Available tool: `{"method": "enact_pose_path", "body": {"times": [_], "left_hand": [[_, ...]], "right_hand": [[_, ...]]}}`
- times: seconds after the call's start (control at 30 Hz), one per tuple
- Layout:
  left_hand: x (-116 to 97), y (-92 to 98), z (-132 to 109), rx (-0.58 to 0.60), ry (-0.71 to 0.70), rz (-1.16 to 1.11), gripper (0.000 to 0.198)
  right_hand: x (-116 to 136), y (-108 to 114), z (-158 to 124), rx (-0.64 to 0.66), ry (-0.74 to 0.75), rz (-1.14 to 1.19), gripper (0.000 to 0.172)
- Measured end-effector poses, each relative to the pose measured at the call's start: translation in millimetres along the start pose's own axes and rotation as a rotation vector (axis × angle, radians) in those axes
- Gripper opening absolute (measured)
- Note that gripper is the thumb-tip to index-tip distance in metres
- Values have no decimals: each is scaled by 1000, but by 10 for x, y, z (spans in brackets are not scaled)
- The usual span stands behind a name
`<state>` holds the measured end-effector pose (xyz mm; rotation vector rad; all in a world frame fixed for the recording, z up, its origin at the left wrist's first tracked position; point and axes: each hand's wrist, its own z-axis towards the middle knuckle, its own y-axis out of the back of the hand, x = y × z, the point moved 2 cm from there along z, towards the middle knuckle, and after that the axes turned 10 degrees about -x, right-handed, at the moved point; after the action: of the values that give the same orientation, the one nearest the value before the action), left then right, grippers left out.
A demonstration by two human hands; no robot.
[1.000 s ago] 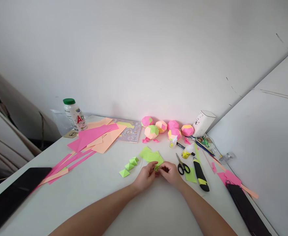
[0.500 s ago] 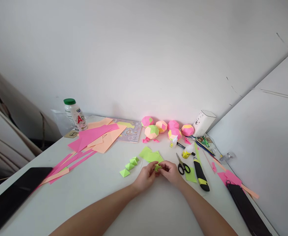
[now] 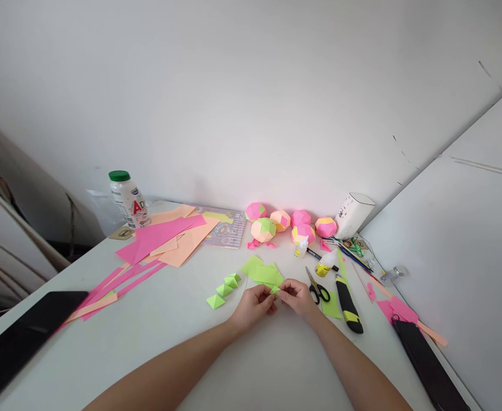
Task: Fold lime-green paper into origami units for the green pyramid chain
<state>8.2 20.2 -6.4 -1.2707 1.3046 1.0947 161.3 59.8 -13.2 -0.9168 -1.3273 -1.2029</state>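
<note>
Paper (image 3: 275,290), bright lime green, small and creased to a pointed shape, sits pinched between the fingers of the left hand (image 3: 251,306) and those of the right hand (image 3: 297,297), which hide part of it. Left of the fingers, sharp-ridged folded pieces (image 3: 224,289) in matching green line the worktop (image 3: 272,365); to their right lie black-handled scissors (image 3: 317,285). Just beyond the fingers, flat green sheets (image 3: 265,274) overlap. Farthest out, faceted multicoloured balls (image 3: 263,229) cluster.
</note>
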Motion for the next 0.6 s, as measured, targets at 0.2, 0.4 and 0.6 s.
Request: {"method": "enact_pose_path", "body": {"times": [0.2,0.4,0.6], "left_hand": [[-27,4,-20,22,-10,-11,20],[-38,9,-21,66,-8,-35,22],[-26,-10,-29,73,-40,17,21]], "right_hand": [[5,-6,-10,62,0,-5,24],[33,-2,-26,90,21,-28,25],[71,-10,-45,123,89,-112,23]]}}
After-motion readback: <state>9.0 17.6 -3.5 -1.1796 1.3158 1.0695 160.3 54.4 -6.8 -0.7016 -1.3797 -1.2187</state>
